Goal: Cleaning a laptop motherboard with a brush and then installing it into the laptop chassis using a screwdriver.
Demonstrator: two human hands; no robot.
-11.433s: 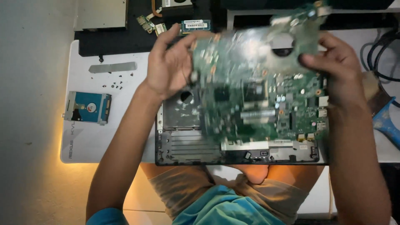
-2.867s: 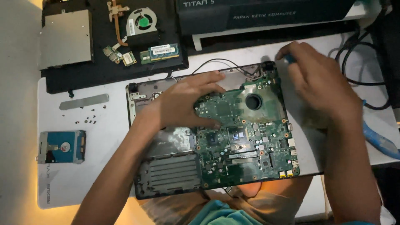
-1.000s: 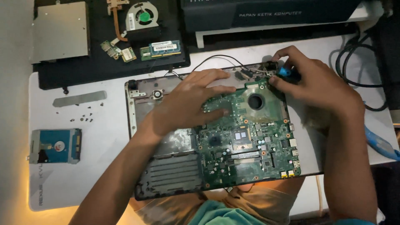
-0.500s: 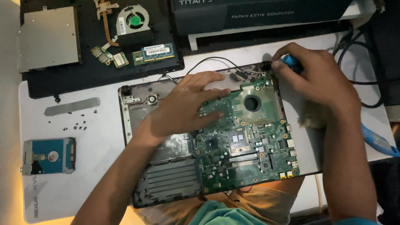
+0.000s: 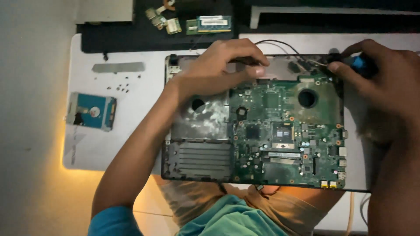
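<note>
A green motherboard [image 5: 284, 135] lies inside a dark open laptop base [image 5: 199, 161] on the white desk. My left hand [image 5: 223, 65] rests flat on the board's upper left edge, fingers pressing down and holding nothing. My right hand [image 5: 385, 78] is at the base's upper right corner, closed around a blue-handled tool [image 5: 359, 63] whose tip meets the corner near thin black cables [image 5: 280, 46]. The tool's shaft is mostly hidden by my fingers.
A hard drive [image 5: 91, 110], a grey metal strip [image 5: 118, 67] and several small screws [image 5: 120, 86] lie on the white desk [image 5: 100, 148] to the left. A black mat [image 5: 131, 37] at the back holds a memory module [image 5: 209, 24] and small boards [image 5: 164, 19].
The view has shifted so the laptop sits lower and to the right. Both hands keep their places on the board and the corner. Earlier, I held the motherboard lifted in both hands.
</note>
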